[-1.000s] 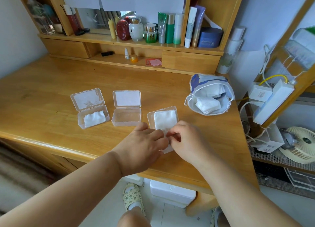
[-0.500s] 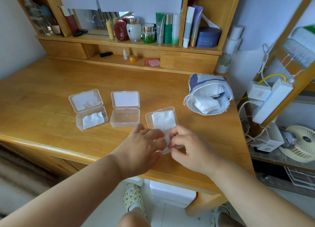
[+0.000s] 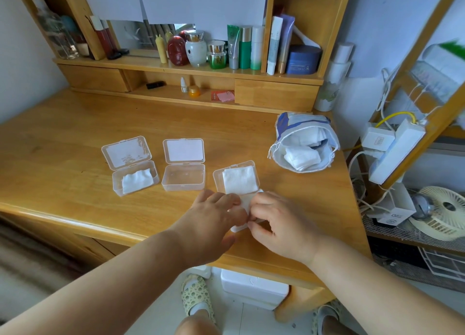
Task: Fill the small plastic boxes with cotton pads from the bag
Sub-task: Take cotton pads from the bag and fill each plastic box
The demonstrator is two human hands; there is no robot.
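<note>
Three small clear boxes with open hinged lids stand in a row on the wooden desk [image 3: 75,146]. The left box [image 3: 136,180] holds white cotton pads. The middle box [image 3: 183,177] has nothing in it. On the far half of the right box [image 3: 218,177] lies a white pad [image 3: 240,180]; its near half is mostly hidden under my hands. My left hand [image 3: 214,219] rests with fairly straight fingers on that near half. My right hand [image 3: 279,221] pinches the white cotton pads [image 3: 245,203] there with curled fingers. The open bag [image 3: 302,128] with more pads lies at the right.
A shelf unit [image 3: 191,75] with bottles and jars runs along the back of the desk. A power strip [image 3: 395,153], cables and a small fan [image 3: 445,209] sit just past the desk's right edge. A white bin [image 3: 254,289] stands under the desk.
Both hands have stayed on the right box. The right hand's fingers have shifted slightly toward me on the pads. The boxes and the bag have not moved.
</note>
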